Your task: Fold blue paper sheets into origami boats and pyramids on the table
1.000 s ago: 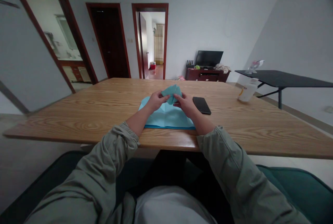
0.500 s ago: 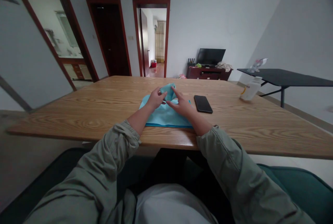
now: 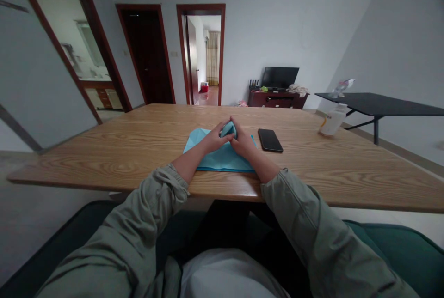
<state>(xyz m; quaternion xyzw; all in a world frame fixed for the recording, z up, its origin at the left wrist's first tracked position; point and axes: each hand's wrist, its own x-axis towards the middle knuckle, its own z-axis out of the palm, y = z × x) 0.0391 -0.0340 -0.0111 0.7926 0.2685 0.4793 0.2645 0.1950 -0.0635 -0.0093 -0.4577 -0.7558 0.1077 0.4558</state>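
Note:
A small folded light-blue piece (image 3: 228,129) is held between my two hands above a larger light-blue sheet. My left hand (image 3: 215,139) is closed on its left side, with the thumb across its lower edge. From the right, my right hand (image 3: 242,140) is closed on the same piece, its fingertips meeting those of my left hand at the top. The light-blue sheet (image 3: 222,161) lies flat on the wooden table (image 3: 138,150) under my hands and wrists, which cover part of it.
A black phone (image 3: 270,140) lies right of the sheet. Farther right on the table stands a translucent white bottle (image 3: 333,121). Beyond is a black folding table (image 3: 381,103); a television (image 3: 280,78) stands on a dark red cabinet (image 3: 277,100) at the back.
My hands have come together round the small blue piece, which now looks more compact and less of it shows. The view has shifted slightly.

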